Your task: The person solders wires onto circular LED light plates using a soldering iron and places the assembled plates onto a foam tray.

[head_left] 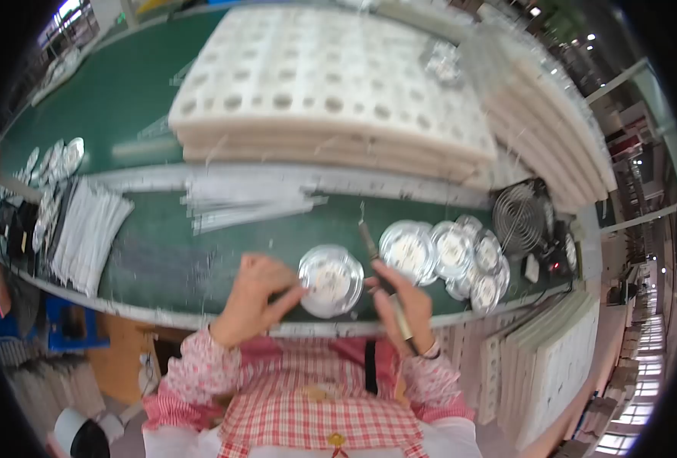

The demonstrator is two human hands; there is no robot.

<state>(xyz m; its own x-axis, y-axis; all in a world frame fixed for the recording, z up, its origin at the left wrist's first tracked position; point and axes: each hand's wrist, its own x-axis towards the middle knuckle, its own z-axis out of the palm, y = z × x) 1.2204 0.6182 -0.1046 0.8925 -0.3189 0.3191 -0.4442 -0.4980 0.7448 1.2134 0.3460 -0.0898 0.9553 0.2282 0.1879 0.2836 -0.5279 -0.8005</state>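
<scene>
A round silver disc with a pale centre [329, 281] lies on the green bench in front of me. My left hand [256, 296] is at its left edge, fingers closed and thumb tip beside the rim; whatever they pinch, if anything, is too small to make out. In my right hand [406, 305], right of the disc, is a soldering iron [367, 238]. It slants away from me, its thin tip pointing to the back of the bench. More silver discs [407, 252] lie overlapping just beyond that hand.
Thin white strips [239, 202] lie behind the disc, with a bundle of them [90, 237] at left. Thick white boards with holes [331, 99] are stacked at the back. A fan with a wire guard [519, 217] stands at right. Another person's arm [0, 278] shows at far left.
</scene>
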